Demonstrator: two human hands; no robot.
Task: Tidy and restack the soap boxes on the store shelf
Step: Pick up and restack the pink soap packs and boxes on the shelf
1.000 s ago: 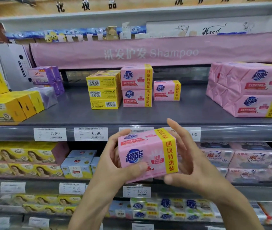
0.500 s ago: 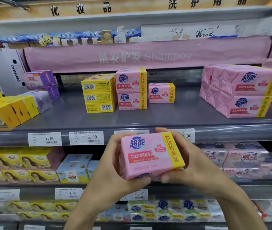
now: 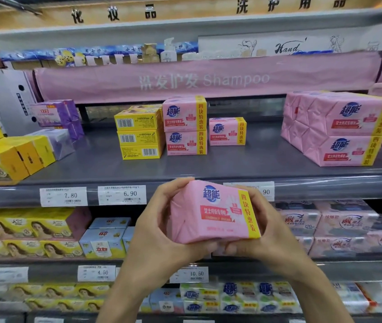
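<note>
**Pink soap pack clasped in both hands below the shelf edge**

Head view: the pink soap pack (image 3: 215,213) sits between both hands, label facing the camera. Left hand (image 3: 159,227) wraps its left end, right hand (image 3: 264,231) its right end, thumbs pressed underneath: a two-handed grip pinching the pack. Above the grip, on the grey shelf (image 3: 208,164), stand the pink stack of two (image 3: 185,127) and a single pink pack (image 3: 227,131).

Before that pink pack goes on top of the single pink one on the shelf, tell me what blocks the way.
Nothing visible does. The pink soap pack, held by the left hand and right hand, sits below the shelf edge; the single pack has bare shelf in front and open space above.
</note>
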